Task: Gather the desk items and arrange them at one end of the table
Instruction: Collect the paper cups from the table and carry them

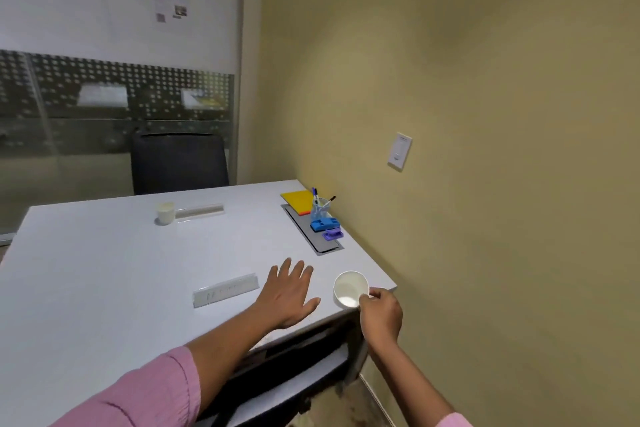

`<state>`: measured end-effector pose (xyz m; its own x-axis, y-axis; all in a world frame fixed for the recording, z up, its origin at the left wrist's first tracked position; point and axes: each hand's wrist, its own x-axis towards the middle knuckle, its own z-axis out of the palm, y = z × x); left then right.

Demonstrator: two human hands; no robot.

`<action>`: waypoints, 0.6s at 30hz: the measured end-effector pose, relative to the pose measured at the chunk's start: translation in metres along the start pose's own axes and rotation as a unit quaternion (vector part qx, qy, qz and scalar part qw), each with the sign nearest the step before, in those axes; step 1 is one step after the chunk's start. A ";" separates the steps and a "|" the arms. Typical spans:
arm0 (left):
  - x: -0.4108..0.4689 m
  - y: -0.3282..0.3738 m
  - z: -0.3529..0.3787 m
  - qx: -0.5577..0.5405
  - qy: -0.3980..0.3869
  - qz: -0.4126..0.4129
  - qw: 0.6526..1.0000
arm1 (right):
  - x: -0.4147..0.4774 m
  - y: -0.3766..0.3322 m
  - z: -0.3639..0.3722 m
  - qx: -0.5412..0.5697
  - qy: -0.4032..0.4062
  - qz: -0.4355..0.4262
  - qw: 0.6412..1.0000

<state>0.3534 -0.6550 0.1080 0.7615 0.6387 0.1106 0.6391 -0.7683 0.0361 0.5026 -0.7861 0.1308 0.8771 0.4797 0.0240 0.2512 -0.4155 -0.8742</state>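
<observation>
A white paper cup was held by its rim in the right hand, the fingers pinched closed on the near side of the rim, at the near right corner of the table; whether the cup's base rested on the surface or hung just above it could not be told. The left hand was laid flat on the surface beside the cup, palm down and fingers spread, with nothing grasped. Most of the gathering was judged to be done already: along the right edge of the table, toward its far right corner, a yellow pad, a clear pen holder with pens standing in it, a blue organiser and a small purple item were seen grouped closely, on or beside a grey cable hatch set into the surface. The held cup was well apart from that group. A second paper cup was left standing alone near the far edge, toward the middle of the table, just beside a recessed socket strip. Another socket strip was seen near the front edge, left of the flat hand. What remained, as judged from this arrangement, was for the held cup to be set with the cluster at the right edge and for the far cup to be fetched and added.
</observation>
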 end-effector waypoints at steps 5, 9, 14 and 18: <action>0.022 -0.046 0.020 -0.001 -0.006 -0.075 0.997 | 0.048 -0.021 0.049 -0.019 -0.067 -0.033 0.997; 0.021 -0.073 0.032 0.006 -0.021 -0.135 0.991 | 0.075 -0.026 0.085 -0.029 -0.116 -0.040 0.992; 0.015 -0.102 0.047 0.017 -0.037 -0.206 0.978 | 0.103 -0.028 0.136 -0.030 -0.175 -0.031 0.984; 0.013 -0.120 0.064 0.018 -0.052 -0.266 0.962 | 0.129 -0.023 0.179 -0.064 -0.218 -0.055 0.972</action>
<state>0.2935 -0.5517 0.0415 0.3308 0.9436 -0.0146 0.9435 -0.3304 0.0252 0.5361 -0.5761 0.0673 0.5918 0.7975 -0.1174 0.4072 -0.4215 -0.8103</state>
